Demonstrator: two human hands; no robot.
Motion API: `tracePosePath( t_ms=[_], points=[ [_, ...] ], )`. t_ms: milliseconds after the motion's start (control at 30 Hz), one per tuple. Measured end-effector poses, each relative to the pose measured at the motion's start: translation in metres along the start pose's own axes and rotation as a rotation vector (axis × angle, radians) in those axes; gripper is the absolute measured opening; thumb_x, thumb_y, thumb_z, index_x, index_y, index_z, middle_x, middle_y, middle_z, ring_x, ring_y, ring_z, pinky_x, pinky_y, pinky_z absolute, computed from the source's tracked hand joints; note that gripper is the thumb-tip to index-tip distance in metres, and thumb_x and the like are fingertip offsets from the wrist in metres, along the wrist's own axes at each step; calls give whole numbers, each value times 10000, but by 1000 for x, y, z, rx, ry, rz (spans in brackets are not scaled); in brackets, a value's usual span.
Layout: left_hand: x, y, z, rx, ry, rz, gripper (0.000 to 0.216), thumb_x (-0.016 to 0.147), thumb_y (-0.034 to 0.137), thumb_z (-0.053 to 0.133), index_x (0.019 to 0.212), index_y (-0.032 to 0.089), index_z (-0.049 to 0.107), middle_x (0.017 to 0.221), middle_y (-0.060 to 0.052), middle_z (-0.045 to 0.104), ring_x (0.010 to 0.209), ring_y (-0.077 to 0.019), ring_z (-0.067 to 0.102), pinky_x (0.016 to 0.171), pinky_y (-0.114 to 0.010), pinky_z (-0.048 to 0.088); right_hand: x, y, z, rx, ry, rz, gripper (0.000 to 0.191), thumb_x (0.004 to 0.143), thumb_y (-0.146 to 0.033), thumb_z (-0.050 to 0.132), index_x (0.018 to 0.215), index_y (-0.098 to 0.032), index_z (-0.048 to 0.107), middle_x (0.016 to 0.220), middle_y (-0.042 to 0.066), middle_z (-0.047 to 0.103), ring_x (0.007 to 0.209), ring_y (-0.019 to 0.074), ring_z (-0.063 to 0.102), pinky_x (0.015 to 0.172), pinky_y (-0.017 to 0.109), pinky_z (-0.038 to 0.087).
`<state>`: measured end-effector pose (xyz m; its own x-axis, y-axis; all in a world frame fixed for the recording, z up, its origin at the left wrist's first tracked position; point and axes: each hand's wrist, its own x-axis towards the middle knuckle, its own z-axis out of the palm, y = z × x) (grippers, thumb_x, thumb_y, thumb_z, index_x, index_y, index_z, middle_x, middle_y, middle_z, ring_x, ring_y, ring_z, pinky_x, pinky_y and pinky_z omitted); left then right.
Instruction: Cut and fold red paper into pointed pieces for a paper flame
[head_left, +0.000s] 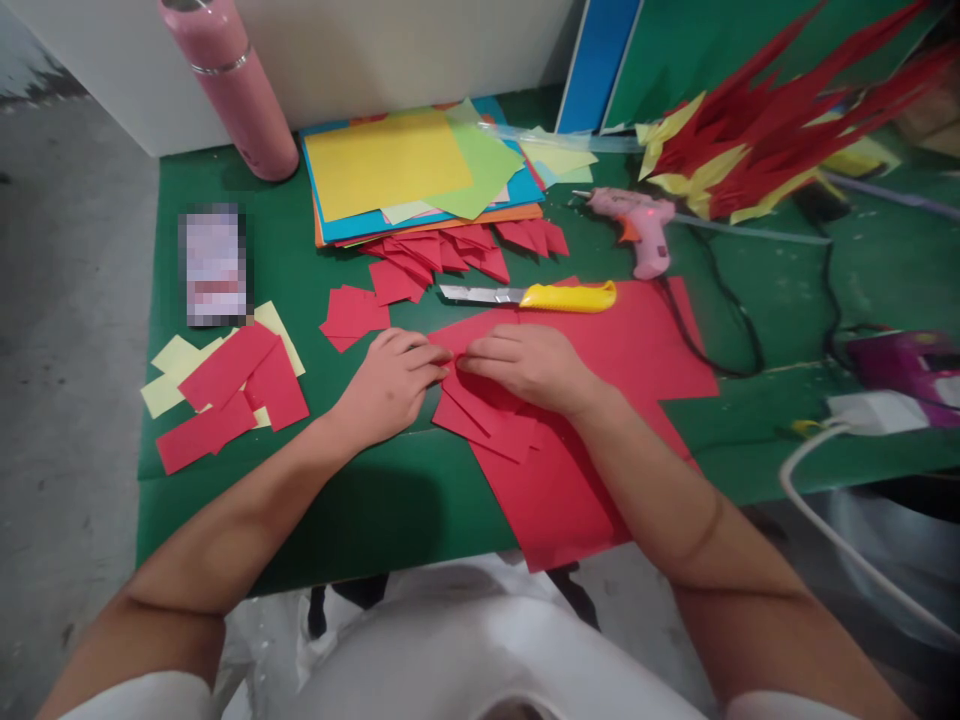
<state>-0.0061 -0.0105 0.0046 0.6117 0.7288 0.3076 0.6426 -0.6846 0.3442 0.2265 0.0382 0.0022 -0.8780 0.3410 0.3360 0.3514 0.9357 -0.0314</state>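
My left hand (390,382) and my right hand (529,365) meet at the middle of a green table (360,500). Both pinch a small piece of red paper (480,400) with fingertips pressed together on its edge. The piece lies on top of a big red sheet (585,470) that hangs over the table's front edge. A yellow-handled utility knife (536,296) lies just beyond my hands, blade pointing left.
Cut red pieces (450,255) lie ahead, more red and pale yellow pieces (229,385) at left. A stack of coloured paper (420,170), a pink bottle (232,85), a pink glue gun (637,225) with black cord, and a red-yellow spiky paper form (772,130) stand behind.
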Motion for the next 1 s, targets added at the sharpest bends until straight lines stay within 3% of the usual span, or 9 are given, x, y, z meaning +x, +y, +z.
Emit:
tracePosePath(
  t_ms=[433, 733, 1000],
  points=[
    [0, 4, 4, 17, 20, 16, 325, 895, 51, 424, 982, 169, 714, 1109, -78, 740, 1012, -228, 626, 926, -433, 454, 0, -2, -2, -43, -6, 12, 304, 1020, -159, 432, 972, -180, 731, 947, 27, 752, 801, 177, 595, 625, 306, 427],
    [1, 7, 3, 23, 10, 3, 337, 902, 48, 415, 1001, 171, 712, 1106, -83, 736, 985, -228, 629, 921, -437, 465, -1, -1, -7, 191, -32, 110, 353, 996, -173, 395, 1039, -220, 742, 1005, 83, 739, 895, 219, 632, 738, 355, 495],
    [-1, 3, 7, 8, 53, 33, 357, 888, 35, 437, 1078, 165, 709, 1097, -75, 743, 993, -224, 620, 930, -429, 460, -4, 3, -4, 238, -19, 99, 315, 985, -189, 441, 1048, -216, 749, 982, 100, 738, 879, 229, 642, 720, 366, 513]
  ],
)
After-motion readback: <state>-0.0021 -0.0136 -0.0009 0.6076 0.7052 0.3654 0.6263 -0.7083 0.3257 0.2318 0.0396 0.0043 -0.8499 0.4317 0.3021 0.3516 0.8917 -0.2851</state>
